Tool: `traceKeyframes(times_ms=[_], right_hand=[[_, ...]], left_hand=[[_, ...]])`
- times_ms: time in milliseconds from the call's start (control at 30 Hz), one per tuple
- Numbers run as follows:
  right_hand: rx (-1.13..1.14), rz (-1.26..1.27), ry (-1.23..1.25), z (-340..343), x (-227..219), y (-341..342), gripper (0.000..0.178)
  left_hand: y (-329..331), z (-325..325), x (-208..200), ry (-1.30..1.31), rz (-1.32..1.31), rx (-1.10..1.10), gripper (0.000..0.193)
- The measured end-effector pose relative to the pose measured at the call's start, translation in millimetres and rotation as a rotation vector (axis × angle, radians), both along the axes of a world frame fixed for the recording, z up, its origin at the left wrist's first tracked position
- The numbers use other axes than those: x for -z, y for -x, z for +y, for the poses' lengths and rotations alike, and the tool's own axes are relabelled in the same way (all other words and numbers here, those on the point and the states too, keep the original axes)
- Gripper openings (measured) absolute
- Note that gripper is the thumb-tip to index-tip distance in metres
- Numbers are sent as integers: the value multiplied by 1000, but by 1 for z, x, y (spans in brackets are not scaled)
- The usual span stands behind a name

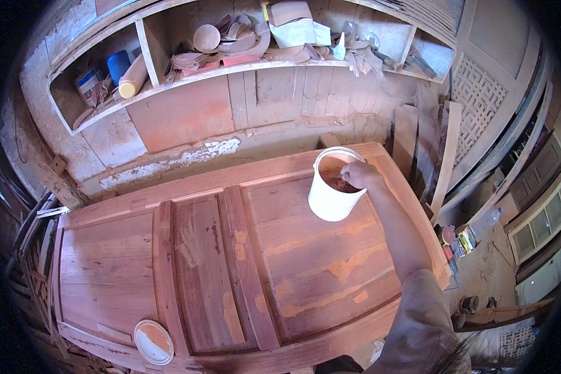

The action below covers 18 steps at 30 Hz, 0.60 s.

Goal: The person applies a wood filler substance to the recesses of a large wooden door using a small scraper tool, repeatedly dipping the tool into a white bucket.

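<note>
My right hand (pixel 360 176) reaches over the rim of a white bucket (pixel 331 201), its fingers closed and pointing down inside. What they grip, if anything, is too small to make out. Reddish-brown material (pixel 339 182) covers the bucket's bottom and smears its inner wall. The bucket stands on the far right panel of a large reddish wooden door (pixel 199 268) lying flat. Orange filler patches (pixel 343 268) mark that panel and the middle rails. A round white lid (pixel 154 342) with orange smears rests at the door's near left edge. My left hand is out of view.
Above the far side hangs a wall shelf (pixel 100 111) with sanding discs (pixel 207 38), a yellow-capped tube (pixel 129 88) and a blue container (pixel 118 65). Wooden boards (pixel 406 134) lean at the back right. Scrap strips (pixel 40 268) crowd the left side. A plastic bottle (pixel 493 217) stands at the right.
</note>
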State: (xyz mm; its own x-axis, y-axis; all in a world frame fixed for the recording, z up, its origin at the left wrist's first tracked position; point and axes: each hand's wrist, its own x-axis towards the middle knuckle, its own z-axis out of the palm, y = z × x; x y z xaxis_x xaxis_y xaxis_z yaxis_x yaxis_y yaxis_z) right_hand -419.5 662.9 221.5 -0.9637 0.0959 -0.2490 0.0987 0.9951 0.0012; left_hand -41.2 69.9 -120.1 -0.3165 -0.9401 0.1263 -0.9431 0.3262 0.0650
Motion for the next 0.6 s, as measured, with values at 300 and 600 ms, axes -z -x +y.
traceKeyframes(times_ms=[300, 600], right_hand=[[-45, -51, -141, 3, 47, 74, 26], [16, -31, -156, 0, 28, 78, 27]], left_hand=[[-8, -15, 8, 36, -16, -6, 55], [-30, -25, 20, 43, -27, -21, 53]])
